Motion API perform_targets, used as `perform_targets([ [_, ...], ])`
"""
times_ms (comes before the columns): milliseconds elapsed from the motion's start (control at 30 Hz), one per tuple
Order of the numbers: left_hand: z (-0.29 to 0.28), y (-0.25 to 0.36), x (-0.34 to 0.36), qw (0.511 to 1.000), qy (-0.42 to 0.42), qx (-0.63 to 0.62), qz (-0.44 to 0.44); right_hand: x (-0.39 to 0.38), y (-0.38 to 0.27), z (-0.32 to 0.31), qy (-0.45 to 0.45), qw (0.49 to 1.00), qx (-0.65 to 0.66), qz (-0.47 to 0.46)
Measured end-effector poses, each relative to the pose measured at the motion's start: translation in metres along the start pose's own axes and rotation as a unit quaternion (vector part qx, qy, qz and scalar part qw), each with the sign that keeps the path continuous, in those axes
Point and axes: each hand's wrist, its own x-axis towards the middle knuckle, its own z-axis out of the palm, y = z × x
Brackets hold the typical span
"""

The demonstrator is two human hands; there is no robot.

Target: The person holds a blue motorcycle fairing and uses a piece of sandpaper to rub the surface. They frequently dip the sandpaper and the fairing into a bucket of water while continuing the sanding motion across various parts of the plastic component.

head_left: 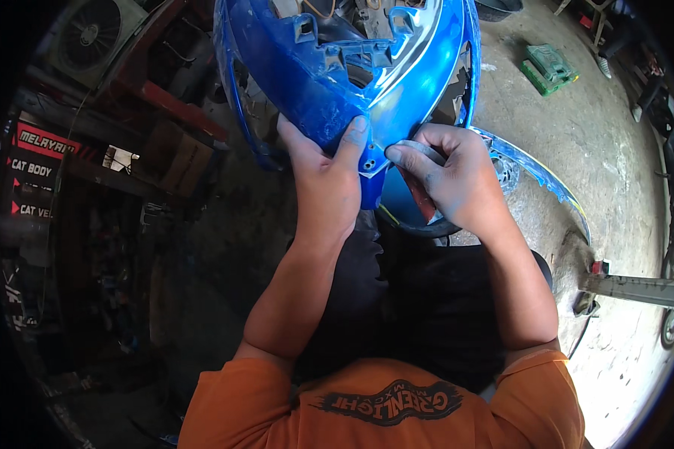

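Note:
A blue plastic vehicle body panel point(299, 75), dusty and scuffed, stands in front of me at the upper middle. My left hand point(322, 172) grips its lower left part, thumb pressed on the blue face beside small holes. My right hand point(457, 176) pinches a folded reddish-brown sheet point(419, 196), apparently sandpaper, with fingers curled at the panel's right edge. Below and behind the sheet sits a blue container point(395, 200). A scuffed blue trim piece point(547, 173) reaches out to the right of my hand.
A green plastic case point(547, 69) lies on the concrete floor point(606, 157). A dark basin point(494, 9) is at the top. A beam point(629, 288) crosses at right. A fan point(90, 34), red frame point(165, 101) and sign point(34, 168) are left. Someone's leg point(615, 46) shows upper right.

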Motion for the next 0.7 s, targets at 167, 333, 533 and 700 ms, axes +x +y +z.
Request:
perform_targets([
  [167, 0.002, -0.001, 0.000, 0.999, 0.026, -0.036, 0.000, 0.000, 0.001, 0.007, 0.003, 1.000, 0.003, 0.015],
  [333, -0.005, 0.001, 0.004, 0.998, 0.037, -0.044, -0.008, 0.000, 0.006, 0.010, 0.006, 1.000, 0.021, -0.016],
  [533, 0.014, -0.003, -0.009, 0.999, 0.008, -0.013, 0.048, 0.008, 0.026, 0.015, 0.032, 0.998, 0.051, -0.033],
  [700, 0.007, 0.001, 0.002, 0.997, 0.009, -0.039, 0.061, 0.009, 0.010, -0.026, -0.054, 0.995, 0.022, 0.083],
])
